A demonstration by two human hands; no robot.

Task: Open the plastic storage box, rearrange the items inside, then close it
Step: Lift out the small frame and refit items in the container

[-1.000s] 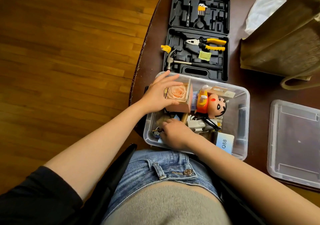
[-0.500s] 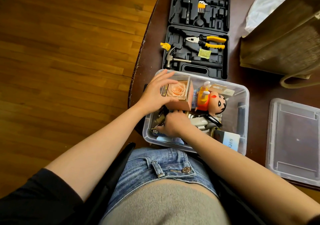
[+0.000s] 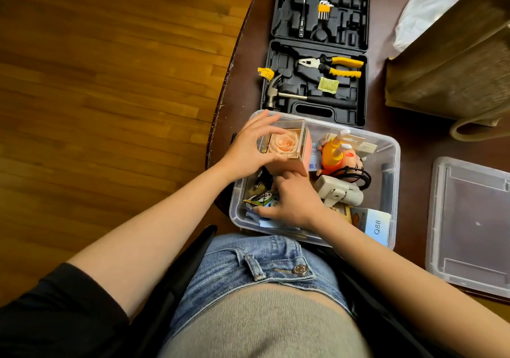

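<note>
Lifted rose cube (image 3: 287,143) above box (image 3: 392,164), table (image 3: 248,62).

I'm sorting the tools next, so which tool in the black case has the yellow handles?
The pliers, lying in the case's lower half. The hammer below them has a metal and black handle, and the hex keys in the lid only have a yellow holder.

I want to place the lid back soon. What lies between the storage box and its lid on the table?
In the head view, only bare dark table shows between the storage box and the lid.
</note>
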